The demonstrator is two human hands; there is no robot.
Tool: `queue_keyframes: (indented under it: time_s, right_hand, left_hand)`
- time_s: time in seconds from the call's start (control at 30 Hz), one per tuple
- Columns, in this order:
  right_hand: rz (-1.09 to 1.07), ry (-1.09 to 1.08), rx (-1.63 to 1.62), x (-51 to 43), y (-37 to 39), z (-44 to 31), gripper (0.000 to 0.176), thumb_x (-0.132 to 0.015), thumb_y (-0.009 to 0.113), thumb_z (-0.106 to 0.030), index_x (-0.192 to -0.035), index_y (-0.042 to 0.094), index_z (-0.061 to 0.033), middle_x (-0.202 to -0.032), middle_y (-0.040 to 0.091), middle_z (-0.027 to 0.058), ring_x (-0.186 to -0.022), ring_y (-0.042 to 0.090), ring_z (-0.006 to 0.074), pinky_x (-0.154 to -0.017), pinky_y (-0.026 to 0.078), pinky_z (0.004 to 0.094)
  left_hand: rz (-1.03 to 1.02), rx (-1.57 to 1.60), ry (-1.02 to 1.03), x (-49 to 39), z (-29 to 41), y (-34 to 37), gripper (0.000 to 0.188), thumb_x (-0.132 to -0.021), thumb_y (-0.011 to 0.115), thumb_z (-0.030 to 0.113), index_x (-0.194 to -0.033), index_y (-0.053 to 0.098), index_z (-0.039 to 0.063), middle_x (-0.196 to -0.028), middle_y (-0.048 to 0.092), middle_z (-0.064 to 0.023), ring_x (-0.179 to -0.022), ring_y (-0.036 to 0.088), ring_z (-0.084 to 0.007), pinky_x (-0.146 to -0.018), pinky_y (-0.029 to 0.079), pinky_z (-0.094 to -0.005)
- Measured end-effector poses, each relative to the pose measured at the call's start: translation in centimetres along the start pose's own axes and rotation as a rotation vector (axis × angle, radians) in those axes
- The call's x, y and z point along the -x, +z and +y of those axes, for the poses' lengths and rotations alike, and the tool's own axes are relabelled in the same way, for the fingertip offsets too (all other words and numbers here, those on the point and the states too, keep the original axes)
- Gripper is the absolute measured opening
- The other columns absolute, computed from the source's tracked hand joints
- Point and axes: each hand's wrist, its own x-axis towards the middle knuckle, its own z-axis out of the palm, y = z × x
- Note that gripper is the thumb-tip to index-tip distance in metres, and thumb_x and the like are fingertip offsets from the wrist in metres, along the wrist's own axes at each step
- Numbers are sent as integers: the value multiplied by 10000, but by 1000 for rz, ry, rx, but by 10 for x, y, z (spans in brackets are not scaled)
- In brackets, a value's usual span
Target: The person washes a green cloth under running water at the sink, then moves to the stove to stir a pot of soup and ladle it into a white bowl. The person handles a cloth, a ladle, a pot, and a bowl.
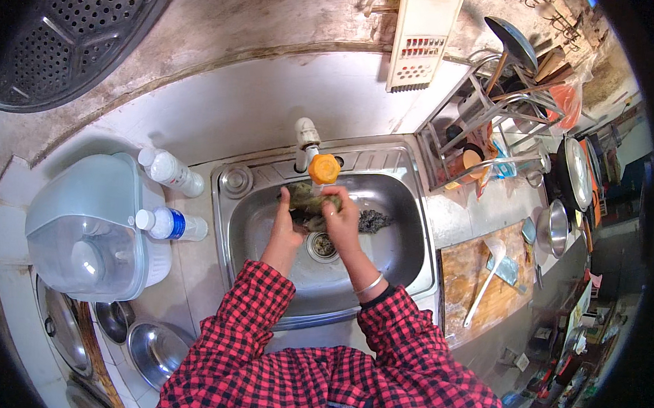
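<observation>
Both hands are over the stainless-steel sink (279, 295), beneath a tap with an orange handle (324, 168). A limp greenish-brown item (302, 196), perhaps a rag or scrubbing pad, stretches between them. My left hand (286, 227) holds its left part with the thumb raised. My right hand (341, 218) grips its right end, fingers bent over it right under the tap. Below the hands is the drain strainer (322, 246), with dark bits in it. A grey steel-wool scourer (374, 221) lies in the basin to the right of my right hand.
Left of the sink stand two plastic bottles (173, 223) and a lidded plastic dish box (84, 237). Metal bowls (156, 352) sit nearer me. On the right, a wooden cutting board (466, 275) bears a white ladle (488, 276) and a cleaver (504, 271). A metal rack (438, 154) stands behind.
</observation>
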Motion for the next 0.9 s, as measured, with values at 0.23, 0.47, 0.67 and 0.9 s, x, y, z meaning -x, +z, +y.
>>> queue_keyframes:
  time_s: [0.23, 0.47, 0.67, 0.9]
  right_hand:
    - [-45, -337, 310, 18, 16, -10, 101, -695, 606, -89, -788, 629, -120, -806, 610, 74, -815, 544, 304, -772, 429, 376]
    - [26, 367, -330, -18, -5, 52, 326, -864, 556, -179, -1169, 550, -63, -1163, 575, 93, -1047, 552, 217, -891, 442, 328]
    - [5, 138, -215, 31, 20, 19, 605, -831, 624, -214, -1376, 407, -66, -1318, 473, 148, -1220, 448, 259, -1033, 341, 364]
    - [97, -201, 142, -3, 10, 14, 390, -757, 697, -228, -1045, 539, -18, -1052, 550, 147, -1007, 532, 278, -885, 426, 370]
  left_hand:
    - [-416, 22, 67, 11, -17, 17, 280, -939, 465, 119, -1215, 513, 113, -1038, 604, -67, -925, 613, -203, -812, 518, -358]
    - [38, -223, 321, 28, -18, 52, 330, -856, 484, 85, -1180, 543, 72, -1115, 592, -66, -1001, 587, -197, -868, 481, -342]
    - [-91, -114, 131, 24, -2, 52, 379, -886, 581, 380, -1134, 567, 94, -1053, 613, -32, -934, 603, -179, -839, 486, -329]
    - [40, -306, 425, 26, -23, 56, 312, -966, 503, 349, -1075, 573, 66, -976, 592, -9, -890, 575, -126, -782, 469, -289]
